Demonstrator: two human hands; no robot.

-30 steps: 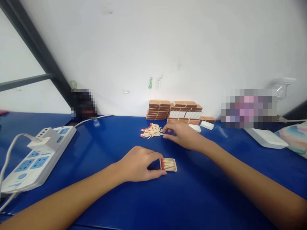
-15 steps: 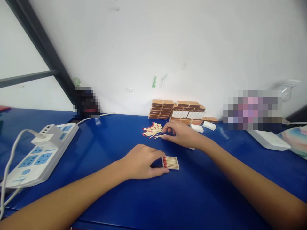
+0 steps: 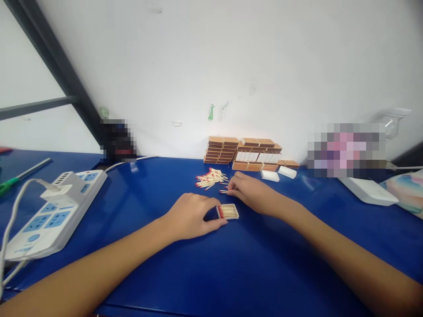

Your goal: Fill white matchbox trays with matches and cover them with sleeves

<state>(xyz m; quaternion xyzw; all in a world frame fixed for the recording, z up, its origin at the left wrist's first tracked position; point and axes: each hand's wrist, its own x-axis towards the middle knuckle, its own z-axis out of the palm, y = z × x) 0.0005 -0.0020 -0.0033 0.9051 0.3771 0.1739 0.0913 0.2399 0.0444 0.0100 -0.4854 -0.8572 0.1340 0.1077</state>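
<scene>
My left hand [image 3: 193, 216] grips the left end of a small white matchbox tray [image 3: 236, 214], thumb on the near side and fingers on the far side. Wooden matches [image 3: 228, 210] lie side by side inside, red heads to the left. My right hand [image 3: 253, 193] is closed in a pinch just beyond the tray. A few red-tipped matches [image 3: 223, 191] stick out at its fingertips; how many it holds is hidden. Left of those fingers, a loose pile of matches [image 3: 211, 178] rests on the blue table [image 3: 205, 268].
Stacked brown matchboxes [image 3: 220, 149] stand against the wall, with white trays [image 3: 270, 176] before them. A power strip [image 3: 59, 220] with a plugged-in charger and cable lies left, near a green-handled screwdriver [image 3: 9, 186]. A white box [image 3: 368, 192] sits right.
My left hand has shifted the tray slightly away from me and left. My right hand has drawn back a little from the pile, with matches at its fingertips.
</scene>
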